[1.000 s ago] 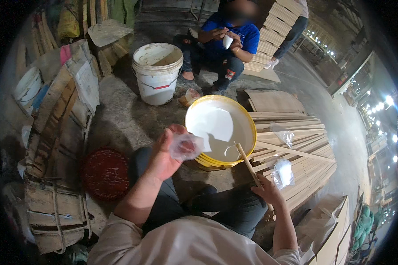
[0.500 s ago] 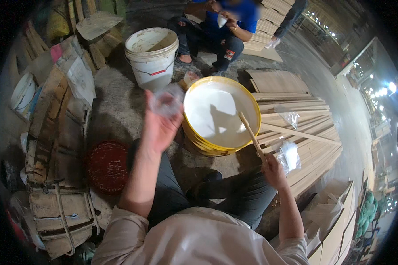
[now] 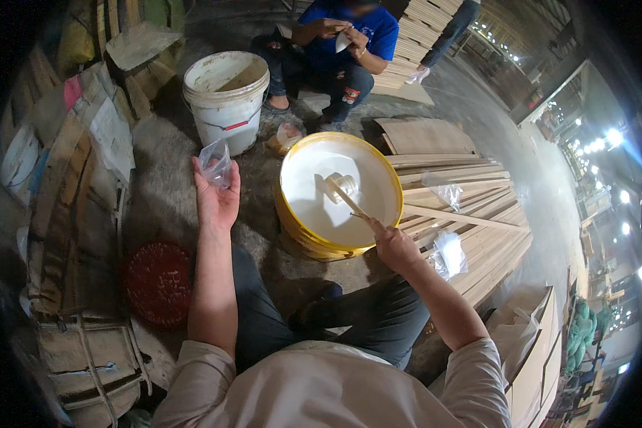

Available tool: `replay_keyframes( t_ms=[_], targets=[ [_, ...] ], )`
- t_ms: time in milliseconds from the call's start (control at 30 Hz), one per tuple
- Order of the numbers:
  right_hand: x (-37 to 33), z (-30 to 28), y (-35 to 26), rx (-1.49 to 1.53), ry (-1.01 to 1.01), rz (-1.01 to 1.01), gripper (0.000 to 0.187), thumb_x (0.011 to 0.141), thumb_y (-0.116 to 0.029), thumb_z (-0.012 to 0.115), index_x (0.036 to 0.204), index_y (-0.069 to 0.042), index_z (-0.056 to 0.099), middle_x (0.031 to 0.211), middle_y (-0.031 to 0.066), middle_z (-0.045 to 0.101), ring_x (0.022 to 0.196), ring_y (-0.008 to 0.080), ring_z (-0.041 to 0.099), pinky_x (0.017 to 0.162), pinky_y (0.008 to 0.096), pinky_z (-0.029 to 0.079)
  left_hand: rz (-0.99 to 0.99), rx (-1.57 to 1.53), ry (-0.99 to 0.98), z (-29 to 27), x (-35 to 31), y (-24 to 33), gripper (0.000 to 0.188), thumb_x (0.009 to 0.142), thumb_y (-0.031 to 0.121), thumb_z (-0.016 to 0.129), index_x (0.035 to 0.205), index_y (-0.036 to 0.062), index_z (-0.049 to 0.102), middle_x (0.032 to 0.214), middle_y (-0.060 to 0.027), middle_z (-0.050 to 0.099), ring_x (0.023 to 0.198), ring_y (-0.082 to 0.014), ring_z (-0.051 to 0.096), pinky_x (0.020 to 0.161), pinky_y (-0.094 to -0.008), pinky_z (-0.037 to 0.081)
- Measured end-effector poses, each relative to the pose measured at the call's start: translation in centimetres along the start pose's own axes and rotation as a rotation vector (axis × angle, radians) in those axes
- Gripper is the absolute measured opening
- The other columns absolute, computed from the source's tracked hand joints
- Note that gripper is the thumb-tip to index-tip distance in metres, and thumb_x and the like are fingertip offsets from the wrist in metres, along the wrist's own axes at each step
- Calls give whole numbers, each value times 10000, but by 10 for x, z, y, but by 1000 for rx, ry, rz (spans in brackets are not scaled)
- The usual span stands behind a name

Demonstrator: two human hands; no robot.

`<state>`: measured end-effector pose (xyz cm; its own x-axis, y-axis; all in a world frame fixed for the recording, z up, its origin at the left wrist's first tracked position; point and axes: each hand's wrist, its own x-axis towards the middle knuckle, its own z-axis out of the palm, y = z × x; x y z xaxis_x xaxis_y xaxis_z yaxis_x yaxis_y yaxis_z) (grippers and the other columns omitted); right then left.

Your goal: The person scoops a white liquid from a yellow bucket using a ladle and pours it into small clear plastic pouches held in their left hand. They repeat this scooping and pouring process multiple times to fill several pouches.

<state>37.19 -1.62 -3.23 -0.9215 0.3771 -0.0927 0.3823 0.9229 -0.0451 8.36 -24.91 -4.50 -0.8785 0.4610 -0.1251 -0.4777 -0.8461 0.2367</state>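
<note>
A clear plastic bag (image 3: 215, 162) puffs open in my left hand (image 3: 219, 203), its palm turned up and the fingers curled round the bag's sides. My right hand (image 3: 398, 248) grips the wooden handle of a scoop (image 3: 349, 198). The scoop's round, white-coated end shows at the surface of the thick white liquid (image 3: 310, 175) inside a yellow-rimmed bucket (image 3: 292, 227). That bucket stands on the floor in front of my knees, between my two hands.
A dirty white bucket (image 3: 225, 118) stands far left. Wood strips (image 3: 471, 228) lie right, with plastic bags (image 3: 448, 255) on top. A dark red round lid (image 3: 157, 285) lies left. Across from me sits a person in blue (image 3: 381, 36), holding a small white-filled bag (image 3: 343, 41).
My right hand has moved left and forward with the scoop, and its round end has come up into sight. My left hand has moved left and down, away from the bucket, with the bag.
</note>
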Motion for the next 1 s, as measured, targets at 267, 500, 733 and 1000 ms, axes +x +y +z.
replay_keyframes(
  t_ms=[267, 500, 733, 1000],
  targets=[
    [9, 11, -17, 353, 137, -189, 343, 845, -117, 465, 1177, -31, 463, 837, 272, 588, 786, 406, 602, 676, 450, 507, 34, 35, 4, 1, -1, 2, 503, 788, 453, 620, 1013, 30, 467, 967, -51, 529, 877, -189, 562, 772, -302, 538],
    [14, 7, -31, 558, 42, -135, 338, 850, -110, 509, 1171, -7, 482, 815, 181, 607, 697, 294, 606, 622, 354, 486, 2, 48, 40, 10, -4, -4, 513, 786, 454, 623, 1034, 35, 462, 970, -51, 514, 868, -180, 553, 763, -284, 533],
    [1, -2, -30, 1512, -306, 328, 360, 893, -154, 491, 1228, -38, 431, 618, 21, 463, 433, 77, 391, 361, 210, 300, 41, 43, 26, 6, -2, -3, 495, 795, 447, 610, 1050, 46, 472, 960, -45, 522, 857, -166, 556, 761, -282, 537],
    [-26, 11, -29, 1896, -222, 382, 287, 909, -142, 475, 1182, -61, 439, 640, 25, 444, 417, 76, 350, 361, 214, 271, -20, -30, -21, -1, 1, 2, 451, 798, 441, 607, 987, 43, 510, 934, -38, 577, 834, -154, 583, 746, -286, 548]
  ],
)
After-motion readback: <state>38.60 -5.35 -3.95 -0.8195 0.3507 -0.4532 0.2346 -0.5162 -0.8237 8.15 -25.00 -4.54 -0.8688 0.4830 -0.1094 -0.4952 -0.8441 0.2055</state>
